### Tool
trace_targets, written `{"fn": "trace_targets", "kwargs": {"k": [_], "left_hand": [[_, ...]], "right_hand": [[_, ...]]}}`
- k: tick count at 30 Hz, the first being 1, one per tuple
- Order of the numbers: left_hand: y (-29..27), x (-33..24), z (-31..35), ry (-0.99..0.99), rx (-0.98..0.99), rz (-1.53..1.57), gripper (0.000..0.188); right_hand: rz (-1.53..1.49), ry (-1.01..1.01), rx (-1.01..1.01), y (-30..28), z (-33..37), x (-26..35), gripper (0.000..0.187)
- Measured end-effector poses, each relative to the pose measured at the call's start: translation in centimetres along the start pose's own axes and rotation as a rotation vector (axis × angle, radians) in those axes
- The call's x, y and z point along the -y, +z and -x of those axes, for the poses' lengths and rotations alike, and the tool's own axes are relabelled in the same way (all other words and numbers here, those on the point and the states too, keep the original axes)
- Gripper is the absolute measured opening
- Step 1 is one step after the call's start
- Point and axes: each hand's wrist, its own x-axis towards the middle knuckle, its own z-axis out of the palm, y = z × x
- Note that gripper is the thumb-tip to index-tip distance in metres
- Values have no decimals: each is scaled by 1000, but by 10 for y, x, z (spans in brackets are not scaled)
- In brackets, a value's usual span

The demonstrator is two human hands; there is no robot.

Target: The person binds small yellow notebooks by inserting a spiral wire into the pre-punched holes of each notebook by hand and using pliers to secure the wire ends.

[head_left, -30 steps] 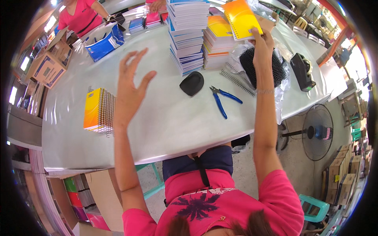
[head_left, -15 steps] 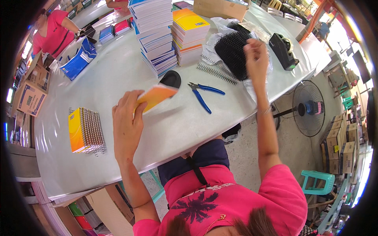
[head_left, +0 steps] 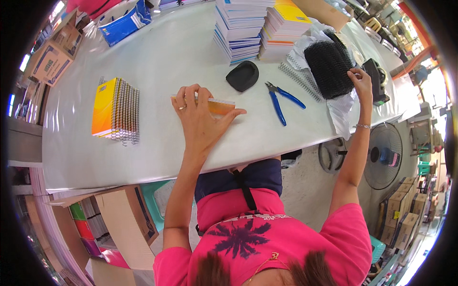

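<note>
My left hand is closed around a small orange notebook, held on edge at the table's middle with its white page edges upward. At the right, my right hand pinches at the side of a pile of black spiral binding coils; whether a single coil is between the fingers is hard to make out. The pile rests on crumpled white wrapping. Several loose coils lie beside it. Blue-handled cutting pliers lie open between my hands, near a black rounded pad.
Coil-bound yellow notebooks are stacked at the left. Taller stacks of blue-edged books and yellow books stand at the back. A black tape dispenser sits by the right edge. A blue packet lies far left; a fan stands beyond the table.
My left hand has brought the notebook lower and turned it on edge. My right hand has reached the coil pile's right side. The whole view has shifted.
</note>
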Motion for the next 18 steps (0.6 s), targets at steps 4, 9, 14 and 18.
{"fn": "trace_targets", "kwargs": {"k": [4,9,14,18], "left_hand": [[18,2,1,-5,-111,-24,61],[12,2,0,2,-24,-49,56],[10,2,-1,24,-60,-60,49],[9,2,-1,14,-80,-50,46]], "right_hand": [[-53,-97,-14,-1,-9,-26,33],[96,36,-140,-1,3,4,34],[-323,-77,-292,-13,27,51,30],[-784,-156,-115,-19,71,119,29]]}}
